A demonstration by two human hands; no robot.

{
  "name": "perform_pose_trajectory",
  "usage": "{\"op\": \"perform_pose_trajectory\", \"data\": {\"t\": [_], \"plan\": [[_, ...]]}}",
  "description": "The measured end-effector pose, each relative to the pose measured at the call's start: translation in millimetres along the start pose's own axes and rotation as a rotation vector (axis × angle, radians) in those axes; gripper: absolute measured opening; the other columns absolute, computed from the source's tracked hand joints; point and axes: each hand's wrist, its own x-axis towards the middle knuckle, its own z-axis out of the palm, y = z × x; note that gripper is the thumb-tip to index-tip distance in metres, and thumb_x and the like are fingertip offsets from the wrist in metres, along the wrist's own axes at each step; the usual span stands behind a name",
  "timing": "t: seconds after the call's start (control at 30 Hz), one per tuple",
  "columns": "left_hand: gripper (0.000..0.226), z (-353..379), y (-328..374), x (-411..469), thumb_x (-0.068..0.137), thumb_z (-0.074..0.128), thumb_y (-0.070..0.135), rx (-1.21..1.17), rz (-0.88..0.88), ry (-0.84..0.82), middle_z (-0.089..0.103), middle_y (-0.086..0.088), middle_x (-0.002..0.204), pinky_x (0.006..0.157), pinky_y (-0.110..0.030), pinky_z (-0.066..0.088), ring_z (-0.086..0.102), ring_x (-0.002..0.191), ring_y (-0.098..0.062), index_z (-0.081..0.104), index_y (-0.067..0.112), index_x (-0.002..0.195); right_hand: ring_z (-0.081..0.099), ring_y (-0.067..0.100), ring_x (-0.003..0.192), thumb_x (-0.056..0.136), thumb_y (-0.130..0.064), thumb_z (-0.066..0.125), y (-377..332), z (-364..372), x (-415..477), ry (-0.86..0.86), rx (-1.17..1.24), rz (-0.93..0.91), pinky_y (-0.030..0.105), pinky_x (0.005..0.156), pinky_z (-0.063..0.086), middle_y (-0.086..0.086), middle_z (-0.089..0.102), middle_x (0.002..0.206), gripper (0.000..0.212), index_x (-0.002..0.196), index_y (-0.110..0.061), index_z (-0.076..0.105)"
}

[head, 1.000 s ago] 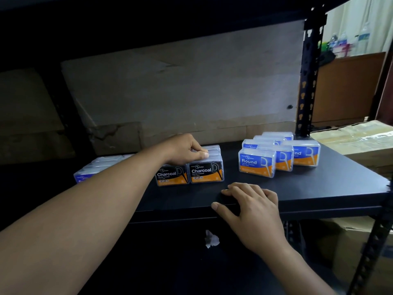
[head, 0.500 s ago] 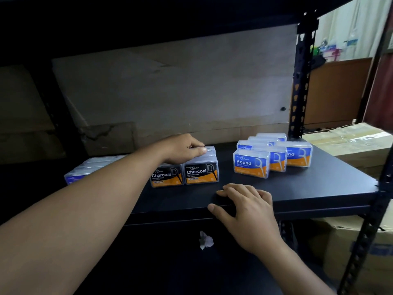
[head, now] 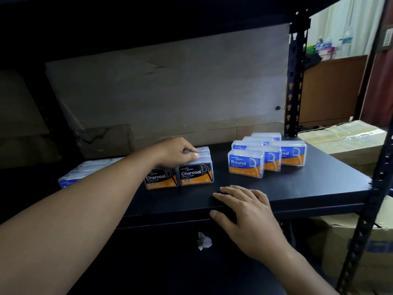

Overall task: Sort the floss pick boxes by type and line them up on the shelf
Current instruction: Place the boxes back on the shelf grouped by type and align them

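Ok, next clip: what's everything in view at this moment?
Charcoal boxes: two labels visible, more behind, black-orange, shelf middle.
Round boxes: about six, blue-orange, shelf right.
Blue-labelled boxes: several, partly hidden, shelf left.
Shelf: one, black metal.
Cardboard cartons: two, brown, right of the shelf.
Paper scrap: one, white, below the shelf.
Left hand: fingers pinching a rear Charcoal box.
Right hand: resting on the shelf's front edge.
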Motion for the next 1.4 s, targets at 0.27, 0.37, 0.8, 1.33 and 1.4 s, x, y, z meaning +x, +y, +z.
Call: {"op": "perform_pose_trajectory", "data": {"t": [0.27,0.37,0.8,1.33,1.4], "plan": [[0.038,-15.4,9.3,-1.1,0.097,0.057,0.045,0.006,-0.005,-0.006,0.066,0.007,0.128,0.096,-0.032,0.045,0.059,0.112,-0.01,0.067,0.026,0.128,0.041,-0.005,0.13,0.082,-0.077,0.037,50.2,-37.1,-11.3,0.073,-0.058,0.172,0.033,0.112,0.018,-0.026,0.058,0.128,0.056,0.117,-0.044,0.066],[0.038,-23.1,22.7,1.7,0.095,0.06,0.047,0.005,0.008,0.034,0.068,0.009,0.122,0.091,-0.03,0.046,0.06,0.106,-0.007,0.067,0.028,0.126,0.039,-0.003,0.132,0.079,-0.08,0.035,66.7,-48.7,-17.4,0.097,-0.063,0.229,0.036,0.115,0.012,-0.026,0.058,0.128,0.061,0.116,-0.044,0.066],[0.046,15.1,100.1,43.7,0.091,0.065,0.046,0.121,0.197,-0.011,0.062,0.004,0.132,0.103,-0.034,0.04,0.05,0.123,-0.02,0.059,0.034,0.135,0.042,0.007,0.133,0.083,-0.073,0.042,91.4,-52.1,-34.1,0.198,-0.05,0.281,0.043,0.12,0.013,-0.02,0.06,0.129,0.056,0.118,-0.038,0.067],[0.042,13.7,96.8,37.2,0.087,0.071,0.045,-0.018,0.213,0.009,0.068,0.007,0.104,0.084,-0.027,0.049,0.062,0.093,-0.008,0.067,0.03,0.126,0.045,0.01,0.131,0.084,-0.071,0.045,92.2,-47.2,-33.3,0.239,-0.012,0.276,0.045,0.119,0.014,-0.017,0.062,0.127,0.053,0.115,-0.035,0.069],[0.044,11.6,100.5,40.0,0.087,0.069,0.051,-0.055,0.215,0.017,0.068,0.011,0.1,0.082,-0.027,0.051,0.062,0.089,-0.004,0.067,0.03,0.126,0.046,0.01,0.13,0.083,-0.07,0.046,92.2,-46.8,-32.9,0.246,-0.015,0.279,0.047,0.119,0.015,-0.017,0.063,0.126,0.052,0.114,-0.035,0.07]]}}
